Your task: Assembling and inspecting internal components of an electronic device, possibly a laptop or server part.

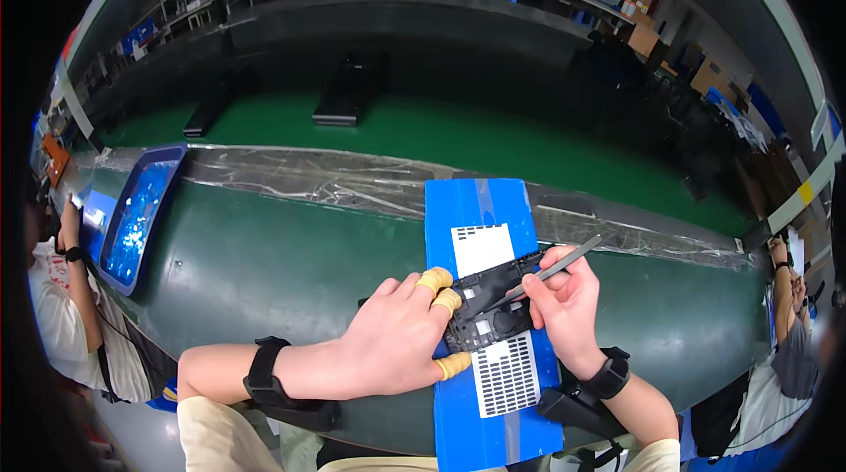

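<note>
My left hand point(388, 335) holds the black part point(492, 284), long axis rising rightward; my right hand point(567, 313), pinching a grey tool point(571, 259), partly hides the part's right end.

the board point(441, 238) is bright blue; the sheet point(508, 381) on it is white, patterned with rows of black blocks. the plastic part point(477, 295) is black, the slim tool point(571, 259) grey, the finger covers point(455, 367) yellow, the table point(256, 252) dark green.

Fisheye view from the head, downward, near the green workbench point(256, 252)
</note>
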